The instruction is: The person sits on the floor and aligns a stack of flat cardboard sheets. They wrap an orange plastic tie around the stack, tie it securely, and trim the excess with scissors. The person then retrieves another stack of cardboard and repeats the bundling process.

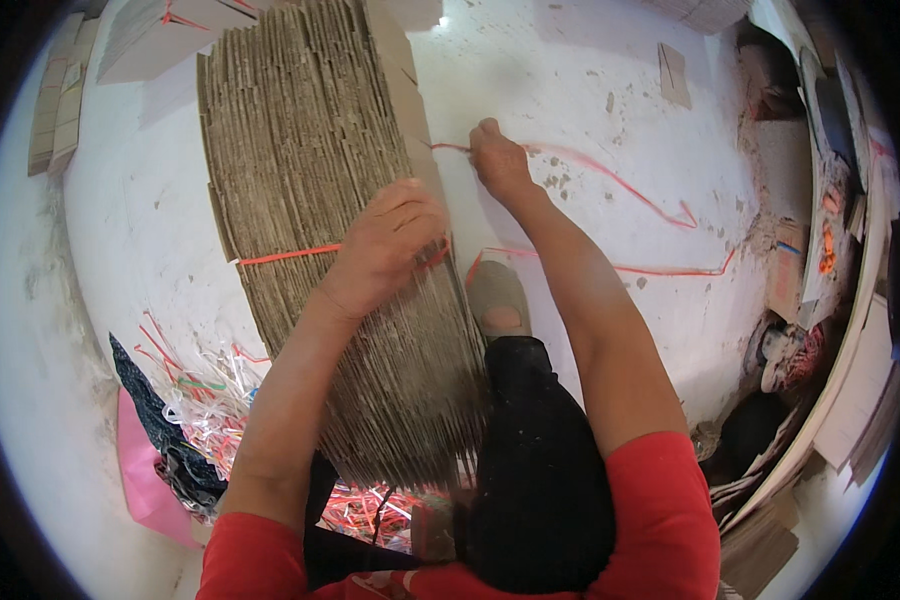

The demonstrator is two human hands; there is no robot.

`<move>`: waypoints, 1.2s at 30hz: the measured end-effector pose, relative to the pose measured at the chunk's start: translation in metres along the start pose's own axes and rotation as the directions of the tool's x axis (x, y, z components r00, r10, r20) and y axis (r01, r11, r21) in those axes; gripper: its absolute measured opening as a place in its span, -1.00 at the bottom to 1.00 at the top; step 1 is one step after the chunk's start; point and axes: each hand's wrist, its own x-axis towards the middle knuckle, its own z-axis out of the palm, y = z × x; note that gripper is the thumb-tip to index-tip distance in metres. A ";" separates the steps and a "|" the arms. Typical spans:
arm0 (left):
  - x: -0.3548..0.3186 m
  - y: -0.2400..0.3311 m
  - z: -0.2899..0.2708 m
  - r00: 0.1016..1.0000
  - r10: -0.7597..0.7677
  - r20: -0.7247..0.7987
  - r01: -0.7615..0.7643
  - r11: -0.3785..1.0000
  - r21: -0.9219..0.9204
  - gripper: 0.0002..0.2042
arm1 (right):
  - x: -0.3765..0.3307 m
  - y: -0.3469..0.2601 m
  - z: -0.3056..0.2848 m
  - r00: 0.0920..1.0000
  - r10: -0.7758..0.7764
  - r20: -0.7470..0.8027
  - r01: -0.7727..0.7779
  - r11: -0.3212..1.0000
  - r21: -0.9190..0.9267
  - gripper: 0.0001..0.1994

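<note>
A long stack of flattened brown cardboard point(300, 150) stands on edge in front of me, its layered edges facing up. A red plastic strap point(288, 255) crosses the top of the stack and passes under my left hand point(385, 245). The fingers of that hand are curled together at the strap near the stack's right edge; the hand is slightly blurred. To the right of the stack, my right hand point(500, 162) is closed on a length of red strap. This length runs from the stack's side to the hand and trails off to the right.
My shoe point(498, 298) is beside the stack's right side, on the pale floor point(570, 90). Tangled strap scraps point(215, 405) lie at the lower left by a black plastic sheet point(160, 440). Another cardboard stack point(160, 40) is at the far left. Clutter and cardboard point(785, 270) line the right.
</note>
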 end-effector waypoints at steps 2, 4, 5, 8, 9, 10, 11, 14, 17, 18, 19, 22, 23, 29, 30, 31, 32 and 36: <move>-0.001 -0.001 0.001 1.000 -0.013 -0.001 0.013 1.000 -0.009 -0.77 | -0.004 0.003 0.004 1.000 0.007 -0.016 -0.007 1.000 -0.030 -0.93; 0.001 0.001 0.000 1.000 -0.021 0.008 0.022 1.000 -0.020 -0.77 | -0.008 0.006 0.008 0.999 0.025 0.023 -0.025 0.999 -0.039 -0.94; 0.001 0.001 0.001 1.000 -0.013 0.006 0.013 1.000 -0.023 -0.77 | -0.010 0.008 0.009 0.998 0.034 0.043 -0.033 0.999 -0.044 -0.94; 0.001 0.002 -0.002 1.000 -0.019 0.005 0.019 1.000 -0.019 -0.81 | -0.018 0.008 0.005 0.999 -0.028 -0.030 0.028 1.000 0.004 -0.97; 0.002 0.003 -0.002 0.999 -0.034 0.007 0.034 0.999 -0.026 -0.84 | -0.020 0.012 0.006 0.998 -0.025 -0.052 0.025 1.000 -0.001 -0.97; 0.003 0.004 -0.002 0.999 -0.050 0.009 0.050 0.998 -0.034 -0.86 | -0.023 0.016 0.006 0.997 -0.023 -0.073 0.023 1.000 -0.006 -0.95; 0.002 0.003 -0.001 0.999 -0.050 0.008 0.050 0.998 -0.039 -0.86 | -0.026 0.020 0.007 0.995 -0.021 -0.094 0.020 1.000 -0.012 -0.94; 0.000 0.001 -0.003 0.999 -0.051 0.005 0.051 0.998 -0.036 -0.86 | -0.043 0.023 0.009 0.997 0.067 -0.041 -0.066 0.998 0.016 -0.91; -0.002 0.002 -0.005 0.999 -0.032 -0.001 0.032 0.999 -0.019 -0.84 | -0.072 0.023 0.012 0.984 0.121 0.131 -0.122 0.992 0.004 -0.90; 0.000 0.001 -0.005 1.000 -0.015 -0.012 0.015 1.000 -0.007 -0.83 | -0.084 0.024 0.012 0.983 0.121 0.138 -0.124 0.992 0.010 -0.90; 0.001 0.001 -0.005 1.000 0.001 -0.021 0.000 1.000 0.006 -0.82 | -0.095 0.024 0.013 0.982 0.121 0.146 -0.125 0.992 0.017 -0.89; 0.001 0.001 -0.002 0.998 0.023 -0.063 -0.023 1.000 -0.007 -0.82 | -0.105 0.035 0.008 0.985 0.099 0.140 -0.105 0.994 0.041 -0.90; -0.001 0.001 -0.002 0.998 0.024 -0.055 -0.025 1.000 -0.002 -0.82 | -0.108 0.036 0.006 0.987 0.089 0.133 -0.097 0.994 0.048 -0.90; -0.002 -0.002 -0.004 0.999 0.019 -0.047 -0.018 1.000 0.009 -0.80 | -0.093 -0.024 -0.090 0.757 0.108 0.644 -0.617 0.440 0.652 -0.89; 0.000 -0.001 -0.004 0.998 0.029 -0.050 -0.029 1.000 0.003 -0.79 | -0.093 -0.031 -0.105 0.762 0.047 0.645 -0.618 0.348 0.705 -0.88; 0.001 -0.001 -0.004 0.998 0.037 -0.053 -0.037 0.999 0.005 -0.79 | -0.090 -0.037 -0.114 0.770 -0.020 0.637 -0.613 0.250 0.749 -0.88; -0.002 -0.002 -0.004 0.999 0.017 -0.035 -0.017 1.000 -0.015 -0.79 | -0.087 -0.045 -0.124 0.779 -0.088 0.621 -0.607 0.148 0.781 -0.87; -0.001 -0.006 -0.006 0.998 -0.056 0.003 0.056 0.985 -0.162 -0.80 | -0.076 -0.085 -0.161 0.714 -0.352 0.605 -0.514 0.322 0.795 -0.86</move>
